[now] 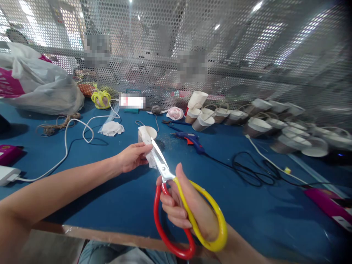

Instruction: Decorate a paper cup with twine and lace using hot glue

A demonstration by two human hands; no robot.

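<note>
Right hand grips red-and-yellow scissors; left hand pinches a white strip. Magenta print on a plastic bag is illegible.

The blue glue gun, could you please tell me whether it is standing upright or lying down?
Lying down: the glue gun rests on its side on the blue tabletop, its profile facing the camera.

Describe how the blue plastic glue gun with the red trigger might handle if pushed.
The glue gun would probably slide, not roll, lying on its side. Its thin black cord might drag or tug. It seems likely stiff, given its solid-looking moulded shape.
</note>
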